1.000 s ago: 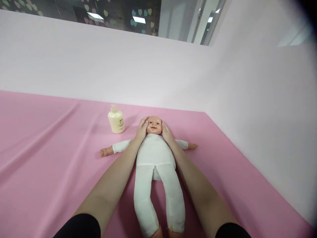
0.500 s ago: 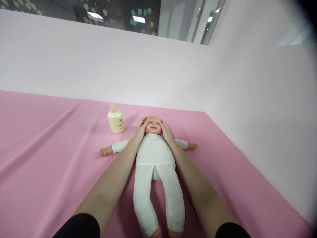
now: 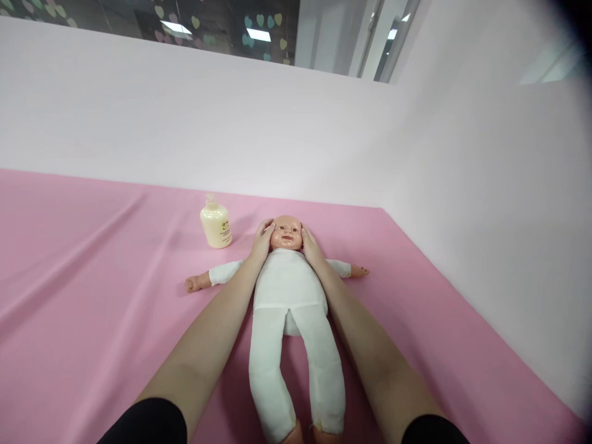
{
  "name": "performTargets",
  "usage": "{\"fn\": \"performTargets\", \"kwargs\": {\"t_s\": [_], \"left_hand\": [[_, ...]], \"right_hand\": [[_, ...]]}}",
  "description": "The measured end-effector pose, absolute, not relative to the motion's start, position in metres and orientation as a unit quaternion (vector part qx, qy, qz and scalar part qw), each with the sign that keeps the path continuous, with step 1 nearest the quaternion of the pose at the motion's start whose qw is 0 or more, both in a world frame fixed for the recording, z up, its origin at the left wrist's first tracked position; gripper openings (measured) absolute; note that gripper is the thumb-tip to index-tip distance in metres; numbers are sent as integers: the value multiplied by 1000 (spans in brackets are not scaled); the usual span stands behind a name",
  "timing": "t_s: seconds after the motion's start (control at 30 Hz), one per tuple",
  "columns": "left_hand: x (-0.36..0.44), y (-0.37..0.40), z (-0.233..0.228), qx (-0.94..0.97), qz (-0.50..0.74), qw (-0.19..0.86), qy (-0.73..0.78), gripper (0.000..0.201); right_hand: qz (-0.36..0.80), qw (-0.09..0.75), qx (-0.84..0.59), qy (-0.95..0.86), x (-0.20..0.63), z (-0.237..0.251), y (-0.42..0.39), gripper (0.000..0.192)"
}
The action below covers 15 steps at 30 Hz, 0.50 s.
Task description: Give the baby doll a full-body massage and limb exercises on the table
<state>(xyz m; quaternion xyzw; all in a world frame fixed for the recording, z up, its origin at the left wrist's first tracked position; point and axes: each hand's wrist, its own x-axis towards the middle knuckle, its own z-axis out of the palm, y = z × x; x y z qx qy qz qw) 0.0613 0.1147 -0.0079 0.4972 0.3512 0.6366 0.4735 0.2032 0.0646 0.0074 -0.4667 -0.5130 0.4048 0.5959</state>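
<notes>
A baby doll (image 3: 289,280) in a white cloth suit lies on its back, its arms spread and its feet toward me. My left hand (image 3: 262,240) is curved round the left side of its smooth, hard head, the thumb along the edge of the face. On the other side my right hand (image 3: 311,245) cups the head in the same way. The head is held between both hands. Part of my fingers is hidden beside and behind it. My forearms run along either side of the doll's body, over its upper arms.
A pale yellow pump bottle (image 3: 216,226) stands upright to the left of the doll's head. Pink cloth (image 3: 92,277) with some creases covers the surface. White walls (image 3: 208,123) rise behind and on the right, with a dark window (image 3: 222,31) above.
Both thumbs have slid outward from the doll's cheeks to the sides of its head, so more of the face shows. The doll and the bottle stay in place.
</notes>
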Motion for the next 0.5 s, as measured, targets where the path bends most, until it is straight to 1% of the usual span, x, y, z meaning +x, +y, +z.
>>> {"fn": "performTargets", "kwargs": {"t_s": [0.17, 0.43, 0.5], "left_hand": [[61, 114, -8, 525, 621, 457, 361, 40], [64, 119, -12, 481, 636, 477, 370, 38], [64, 118, -11, 480, 634, 479, 372, 38]], "right_hand": [[405, 592, -474, -510, 201, 13, 61, 55], [373, 577, -499, -528, 208, 5, 67, 59], [384, 579, -491, -527, 207, 5, 67, 60]]}}
